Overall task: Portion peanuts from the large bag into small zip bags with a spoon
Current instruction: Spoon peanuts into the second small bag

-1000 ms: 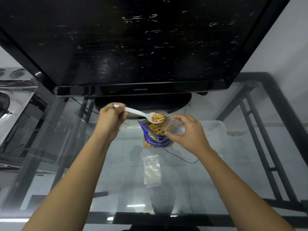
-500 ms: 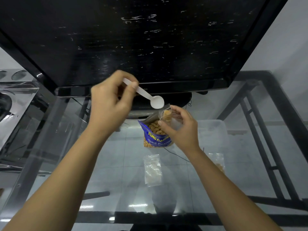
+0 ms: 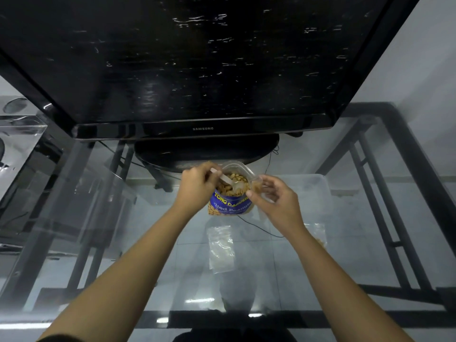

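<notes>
A blue large peanut bag (image 3: pixel 229 204) stands open on the glass table, full of peanuts (image 3: pixel 228 185). My left hand (image 3: pixel 197 187) grips the handle of a white plastic spoon (image 3: pixel 230 182), whose bowl is dipped into the peanuts inside the bag. My right hand (image 3: pixel 276 201) pinches a small clear zip bag (image 3: pixel 256 185) holding a few peanuts, right beside the large bag's mouth. Another small zip bag (image 3: pixel 220 246), which looks empty, lies flat on the glass nearer to me.
A large black television (image 3: pixel 197 70) on its stand (image 3: pixel 204 154) fills the back of the glass table (image 3: pixel 357 255). A clear plastic tub (image 3: pixel 313 188) sits right of the hands, with a filled zip bag (image 3: pixel 318 235) before it. A cable (image 3: pixel 259 227) runs below.
My left hand has come down from in front of the television and lowered the emptied spoon into the large bag. The small bag in my right hand now holds peanuts.
</notes>
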`<action>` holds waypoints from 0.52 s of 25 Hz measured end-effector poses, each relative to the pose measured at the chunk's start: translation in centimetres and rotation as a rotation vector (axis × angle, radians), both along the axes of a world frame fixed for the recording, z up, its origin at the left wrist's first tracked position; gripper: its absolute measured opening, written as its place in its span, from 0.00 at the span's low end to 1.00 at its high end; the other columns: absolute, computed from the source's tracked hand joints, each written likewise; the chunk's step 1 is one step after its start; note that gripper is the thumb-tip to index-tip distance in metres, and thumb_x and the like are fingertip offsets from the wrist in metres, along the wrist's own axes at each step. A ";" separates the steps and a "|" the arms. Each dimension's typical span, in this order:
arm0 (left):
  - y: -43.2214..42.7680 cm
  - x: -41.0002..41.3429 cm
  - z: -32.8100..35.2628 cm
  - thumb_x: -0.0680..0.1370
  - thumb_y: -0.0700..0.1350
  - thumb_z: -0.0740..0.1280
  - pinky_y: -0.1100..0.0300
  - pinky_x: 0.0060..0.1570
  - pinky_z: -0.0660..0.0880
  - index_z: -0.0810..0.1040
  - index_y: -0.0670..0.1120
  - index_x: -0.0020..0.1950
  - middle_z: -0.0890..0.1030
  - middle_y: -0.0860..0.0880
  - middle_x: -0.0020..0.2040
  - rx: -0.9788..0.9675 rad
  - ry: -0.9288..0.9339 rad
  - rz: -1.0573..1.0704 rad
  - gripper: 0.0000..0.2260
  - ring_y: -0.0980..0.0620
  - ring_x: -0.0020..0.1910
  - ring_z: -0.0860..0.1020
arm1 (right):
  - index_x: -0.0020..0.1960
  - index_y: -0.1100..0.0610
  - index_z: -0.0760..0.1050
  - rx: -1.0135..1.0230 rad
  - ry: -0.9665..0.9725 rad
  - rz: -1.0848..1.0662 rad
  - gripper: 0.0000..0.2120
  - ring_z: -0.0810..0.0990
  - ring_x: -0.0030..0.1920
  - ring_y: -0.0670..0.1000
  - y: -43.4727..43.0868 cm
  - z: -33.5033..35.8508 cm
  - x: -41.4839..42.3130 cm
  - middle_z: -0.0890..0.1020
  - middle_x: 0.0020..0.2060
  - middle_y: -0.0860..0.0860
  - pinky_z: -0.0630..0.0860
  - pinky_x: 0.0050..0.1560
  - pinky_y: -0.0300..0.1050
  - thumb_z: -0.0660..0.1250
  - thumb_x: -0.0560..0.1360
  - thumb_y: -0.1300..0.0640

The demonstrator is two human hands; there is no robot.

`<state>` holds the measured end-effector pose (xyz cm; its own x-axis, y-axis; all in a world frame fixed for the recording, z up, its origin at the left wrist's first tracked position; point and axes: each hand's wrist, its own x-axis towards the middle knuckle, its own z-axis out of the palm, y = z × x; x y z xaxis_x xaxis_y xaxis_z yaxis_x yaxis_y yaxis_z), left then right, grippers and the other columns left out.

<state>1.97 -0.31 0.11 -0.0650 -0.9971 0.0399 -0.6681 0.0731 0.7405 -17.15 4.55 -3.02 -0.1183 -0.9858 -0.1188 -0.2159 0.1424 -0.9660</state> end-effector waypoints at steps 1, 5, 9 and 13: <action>-0.1 -0.3 -0.1 0.77 0.41 0.64 0.53 0.43 0.79 0.80 0.45 0.44 0.83 0.45 0.35 0.097 0.112 0.128 0.06 0.46 0.38 0.82 | 0.58 0.50 0.74 0.007 -0.007 0.010 0.21 0.79 0.53 0.45 -0.1 0.0 0.0 0.81 0.52 0.48 0.76 0.52 0.37 0.75 0.67 0.51; -0.7 -1.0 0.7 0.78 0.37 0.62 0.63 0.40 0.79 0.79 0.40 0.46 0.80 0.45 0.33 0.347 0.469 0.369 0.06 0.52 0.34 0.79 | 0.60 0.52 0.74 0.025 -0.028 0.025 0.23 0.79 0.55 0.46 -0.2 -0.2 -0.3 0.81 0.53 0.48 0.76 0.55 0.40 0.75 0.66 0.52; -1.4 0.1 0.5 0.78 0.36 0.61 0.70 0.30 0.75 0.77 0.38 0.47 0.79 0.45 0.34 0.428 0.651 0.422 0.05 0.55 0.33 0.77 | 0.60 0.53 0.74 0.014 -0.024 0.035 0.23 0.79 0.54 0.46 -0.3 0.1 -0.4 0.81 0.53 0.48 0.76 0.55 0.40 0.75 0.66 0.53; -1.8 1.7 -0.1 0.78 0.35 0.61 0.70 0.26 0.72 0.76 0.42 0.40 0.77 0.45 0.32 0.426 0.716 0.465 0.08 0.55 0.30 0.74 | 0.59 0.53 0.74 -0.026 0.061 0.024 0.23 0.79 0.51 0.43 -0.4 0.7 -0.6 0.80 0.51 0.46 0.74 0.52 0.34 0.76 0.67 0.54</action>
